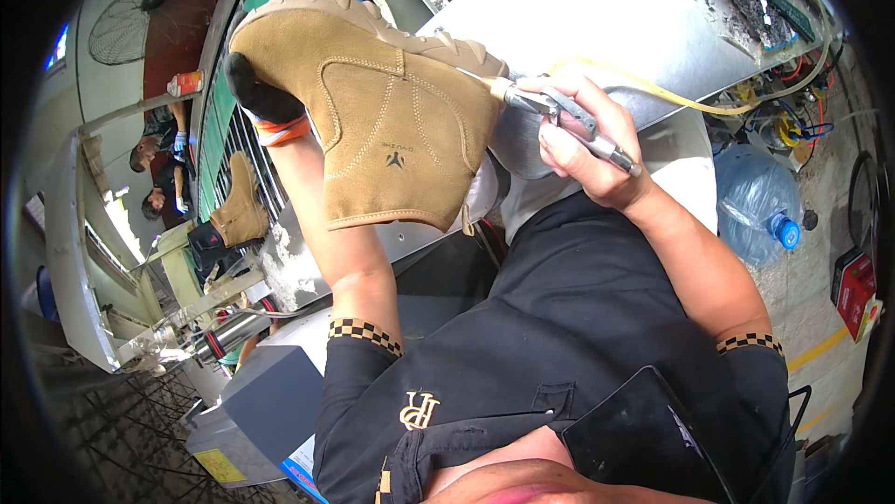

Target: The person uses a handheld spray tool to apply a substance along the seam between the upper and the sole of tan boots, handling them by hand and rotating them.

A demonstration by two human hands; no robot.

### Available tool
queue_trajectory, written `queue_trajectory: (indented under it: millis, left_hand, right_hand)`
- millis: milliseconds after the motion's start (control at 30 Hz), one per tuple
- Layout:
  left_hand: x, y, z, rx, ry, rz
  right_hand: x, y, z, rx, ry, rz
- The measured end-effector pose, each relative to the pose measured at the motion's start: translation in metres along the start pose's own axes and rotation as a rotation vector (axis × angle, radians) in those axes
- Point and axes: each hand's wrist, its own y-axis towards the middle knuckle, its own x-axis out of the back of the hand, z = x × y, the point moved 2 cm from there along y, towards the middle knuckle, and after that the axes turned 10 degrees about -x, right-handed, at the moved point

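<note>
A tan ankle boot (410, 145) with a beige lugged sole lies on its side in the air, sole edge away from me and toe to the left. My left hand (254, 89), in a black glove with an orange cuff, grips it at the toe end; most of the fingers are behind the boot. In my bare right hand (597, 136), closed round it, is a slim metal lever tool (571, 117). Its tip is at the heel, near where sole and upper meet. Whether it touches, I cannot tell.
Beyond the boot stands a white work surface (578, 10) with dark scraps (732, 0) at its far right. A yellowish hose (671, 94) crosses its near edge. On the right floor lies a large clear water bottle (757, 201). Another tan boot (240, 206) and other people are at left.
</note>
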Motion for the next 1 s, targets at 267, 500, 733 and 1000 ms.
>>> queue_trajectory:
  millis: [267,500,733,1000]
  left_hand:
    - [-0.042,-0.033,0.021,-0.07,-0.441,-0.025]
    - [-0.001,-0.096,0.025,-0.011,-0.111,-0.385]
    - [0.02,-0.169,0.017,0.129,0.317,-0.738]
    - [-0.027,-0.262,-0.008,0.558,0.193,-0.879]
  right_hand:
    - [0.001,-0.01,-0.011,-0.04,0.054,-0.073]
    - [-0.009,0.003,-0.008,0.223,-0.107,-0.182]
    - [-0.027,0.023,-0.012,0.142,-0.043,-0.198]
    - [-0.035,0.026,-0.017,0.102,-0.133,-0.127]
